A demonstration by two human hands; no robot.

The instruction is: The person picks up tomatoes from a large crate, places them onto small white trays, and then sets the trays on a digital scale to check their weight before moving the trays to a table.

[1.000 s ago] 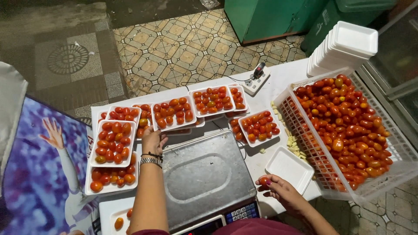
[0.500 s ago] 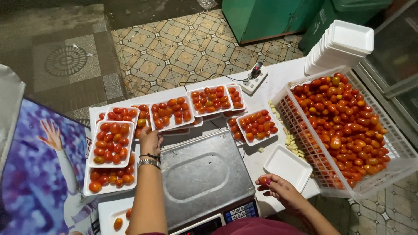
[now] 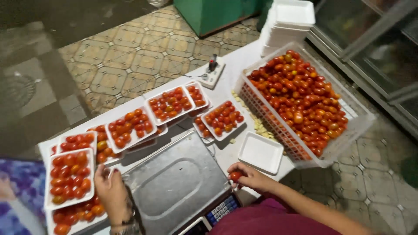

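My left hand (image 3: 112, 191) rests on the edge of a white foam tray filled with cherry tomatoes (image 3: 69, 176), left of the metal weighing scale (image 3: 174, 182). My right hand (image 3: 248, 176) is closed around a few red cherry tomatoes (image 3: 235, 176) at the scale's right side, just below an empty white foam tray (image 3: 260, 152). Several more filled trays (image 3: 170, 104) lie in a row across the white table (image 3: 226, 82).
A large white plastic crate heaped with cherry tomatoes (image 3: 300, 98) stands at the right. A stack of empty foam trays (image 3: 289, 21) sits behind it. A small white power strip (image 3: 212, 73) lies at the table's far edge. Tiled floor lies beyond.
The view has swung and tilted, shifting everything in frame. Both hands stay in much the same places, left by the filled tray, right holding tomatoes beside the scale.
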